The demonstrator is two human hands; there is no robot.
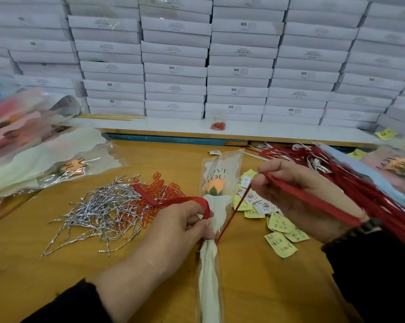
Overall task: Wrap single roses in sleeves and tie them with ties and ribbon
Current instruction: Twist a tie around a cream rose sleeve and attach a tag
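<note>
While the sleeved rose (216, 183) lies lengthwise on the worktop (57, 264), I see my left hand (185, 224) pinching red ribbon (173, 201) at the sleeve's cinched neck, grip closed on it. Right hand (299, 194) pinches the ribbon's other run, pulled taut up-right. Silver twist ties (98, 206) and orange clips (164, 185) sit left, yellow notes (280, 245) right.
</note>
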